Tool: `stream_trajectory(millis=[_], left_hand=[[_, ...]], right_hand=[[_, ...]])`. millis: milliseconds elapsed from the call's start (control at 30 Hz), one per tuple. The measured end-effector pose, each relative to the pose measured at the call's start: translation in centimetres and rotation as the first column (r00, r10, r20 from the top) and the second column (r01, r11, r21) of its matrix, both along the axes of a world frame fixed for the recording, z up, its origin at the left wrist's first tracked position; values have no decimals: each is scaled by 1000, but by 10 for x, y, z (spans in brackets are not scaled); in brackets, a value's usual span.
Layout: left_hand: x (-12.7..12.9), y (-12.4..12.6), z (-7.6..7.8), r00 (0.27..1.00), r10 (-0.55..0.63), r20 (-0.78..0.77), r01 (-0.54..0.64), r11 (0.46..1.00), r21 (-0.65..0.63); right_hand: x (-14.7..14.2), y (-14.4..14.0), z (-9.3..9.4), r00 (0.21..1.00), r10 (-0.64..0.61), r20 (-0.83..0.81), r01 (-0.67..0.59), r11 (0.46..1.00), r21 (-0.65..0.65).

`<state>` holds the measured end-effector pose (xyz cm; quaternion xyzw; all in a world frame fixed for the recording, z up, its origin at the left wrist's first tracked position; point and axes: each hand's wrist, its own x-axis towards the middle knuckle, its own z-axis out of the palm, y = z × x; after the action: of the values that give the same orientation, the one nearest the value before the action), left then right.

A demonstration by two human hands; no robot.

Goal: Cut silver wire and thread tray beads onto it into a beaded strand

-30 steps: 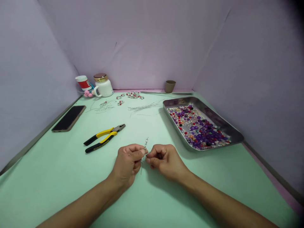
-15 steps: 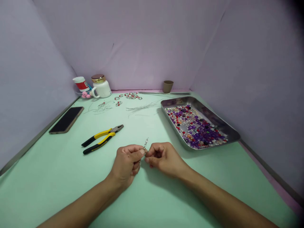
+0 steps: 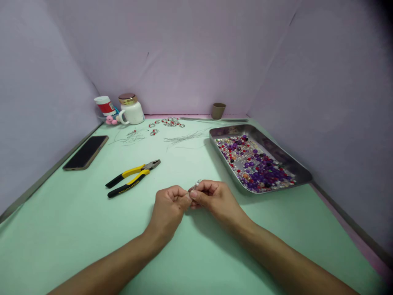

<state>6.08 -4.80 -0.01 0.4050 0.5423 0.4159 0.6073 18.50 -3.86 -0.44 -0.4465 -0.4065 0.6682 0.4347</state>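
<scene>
My left hand (image 3: 170, 209) and my right hand (image 3: 215, 199) meet fingertip to fingertip over the green table (image 3: 92, 229). Both pinch a thin beaded wire (image 3: 195, 185); its short end with small pale beads sticks out above my right thumb. The rest of the wire is hidden between the fingers. Yellow-and-black pliers (image 3: 132, 178) lie a little to the left of my left hand. A steel tray (image 3: 294, 168) holding several purple, red and white beads stands to the right of my right hand.
A dark phone (image 3: 86, 152) lies at the left edge. At the back stand a white jar with a gold lid (image 3: 131, 109), a red-and-white tub (image 3: 105, 105), a small brown cup (image 3: 218, 110), finished bead pieces (image 3: 172, 122) and loose wires (image 3: 184, 138). Purple walls enclose three sides.
The wire's beaded end has tipped from pointing up to leaning right, over my right hand. My fingertips have closed tighter together, and the lower tail of the wire is now hidden.
</scene>
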Motion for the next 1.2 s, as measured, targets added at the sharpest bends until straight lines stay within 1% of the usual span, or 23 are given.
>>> stream_trajectory(millis=[100, 267, 433, 600, 667, 800, 867, 1000, 1100, 1200], left_hand=[[1, -1, -2, 1000, 20, -24, -19, 999, 28], [2, -3, 1, 996, -32, 86, 30, 999, 21], [2, -4, 4, 999, -54, 8, 53, 998, 40], [0, -4, 4, 997, -68, -23, 69, 995, 77], [-2, -3, 4, 998, -69, 2, 69, 996, 59], [-5, 3, 1, 992, -76, 102, 79, 996, -32], [-6, 6, -1, 992, -78, 101, 83, 996, -43], [-6, 9, -3, 997, -67, 27, 68, 997, -30], [-4, 7, -2, 992, -75, -103, 78, 997, 19], [-4, 5, 0, 971, -75, -227, 89, 995, 54]], right_hand=[[-2, -1, 2, 999, -42, -1, 42, 999, 17], [-3, -1, 1, 998, -55, 13, 54, 998, 35], [-2, -1, -5, 999, -36, 27, 34, 997, 70], [-2, 0, -3, 999, -33, 29, 31, 996, 81], [-1, 1, -2, 998, -37, 57, 32, 996, 85], [1, 2, -1, 991, -16, 129, 3, 995, 101], [2, 3, -1, 991, 2, 135, -17, 993, 115], [2, 3, -1, 984, -14, 175, -10, 991, 135], [2, 2, 0, 963, -41, 266, 5, 991, 136], [3, 1, 2, 942, -56, 332, 13, 991, 131]])
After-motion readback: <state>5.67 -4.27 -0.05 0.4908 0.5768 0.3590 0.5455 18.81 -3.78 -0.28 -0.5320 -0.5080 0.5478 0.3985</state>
